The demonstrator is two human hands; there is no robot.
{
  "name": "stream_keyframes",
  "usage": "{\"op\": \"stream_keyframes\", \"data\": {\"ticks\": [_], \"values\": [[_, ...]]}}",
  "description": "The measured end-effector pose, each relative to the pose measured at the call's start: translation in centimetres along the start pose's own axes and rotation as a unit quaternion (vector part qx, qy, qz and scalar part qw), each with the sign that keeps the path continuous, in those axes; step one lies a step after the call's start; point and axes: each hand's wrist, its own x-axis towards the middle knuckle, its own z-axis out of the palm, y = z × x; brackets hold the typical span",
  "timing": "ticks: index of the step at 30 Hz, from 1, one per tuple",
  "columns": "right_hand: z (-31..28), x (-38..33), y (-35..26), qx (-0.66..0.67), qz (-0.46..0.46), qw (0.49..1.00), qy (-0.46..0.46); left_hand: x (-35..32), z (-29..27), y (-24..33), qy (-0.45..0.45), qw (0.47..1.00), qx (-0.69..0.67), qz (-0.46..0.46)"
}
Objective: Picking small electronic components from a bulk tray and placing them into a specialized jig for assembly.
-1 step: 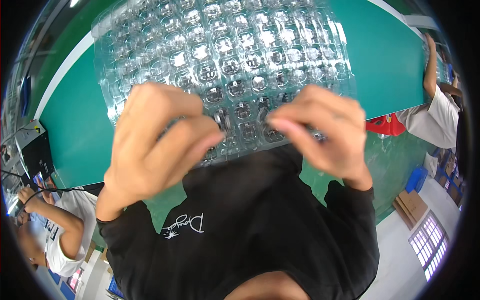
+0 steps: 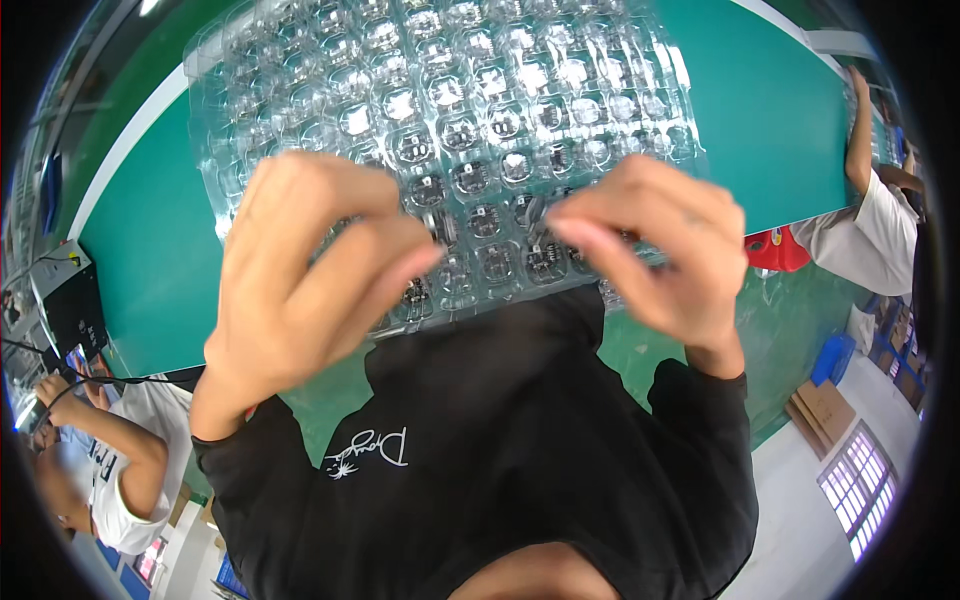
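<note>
**A:** ok so where are your hands at right now?

**B:** Both of yours are up over the near edge of the clear plastic blister tray (image 2: pixel 440 130), the one with rows of little moulded pockets. It lies on the green table (image 2: pixel 760 110), stretching away from you, and its near edge overhangs your black shirt (image 2: pixel 500 440). Some pockets near your fingers have small dark parts (image 2: pixel 480 220) in them; the far rows look mostly shiny, and I can't say whether they're filled.

**A:** and the left one?

**B:** Your left hand (image 2: pixel 300 290) is raised with the back toward the camera, wrist bent, fingers curled in and bunched together toward the middle of the tray. Fingertips look pinched close, right over a pocket in the near rows. Can't tell if there's actually a part between them, since the hand blocks it.

**A:** right?

**B:** Your right hand (image 2: pixel 660 250) mirrors it: knuckles up, fingers curved down and drawn together, tips pointing left at the same couple of rows. The two sets of fingertips sit near each other but not touching. Same deal, I can't see whether it's gripping anything.

**A:** anyone else around?

**B:** Yep, a person in white (image 2: pixel 860 230) at the right end of the table, another person (image 2: pixel 100 460) low on your left.
</note>
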Motion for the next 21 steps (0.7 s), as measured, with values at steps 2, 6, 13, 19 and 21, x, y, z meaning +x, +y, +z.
{"op": "stream_keyframes", "data": {"ticks": [2,6,13,19,21], "values": [[-0.4,0.6,0.3,-0.055,-0.017,0.998,0.010,0.5,0.5,-0.7,0.013,0.999,0.048,0.011],[0.8,1.0,1.2,-0.129,-0.077,0.988,-0.042,1.6,2.1,-1.1,-0.025,0.994,0.085,0.069],[1.8,0.9,1.5,-0.182,-0.090,0.978,-0.052,1.4,3.7,-1.7,-0.011,0.984,0.154,0.087],[2.7,1.2,-0.4,-0.208,-0.103,0.970,-0.077,1.7,1.4,-1.4,-0.034,0.991,0.108,0.065],[3.1,1.2,0.1,-0.198,-0.102,0.972,-0.070,2.5,1.1,-2.1,-0.041,0.994,0.084,0.056]]}}
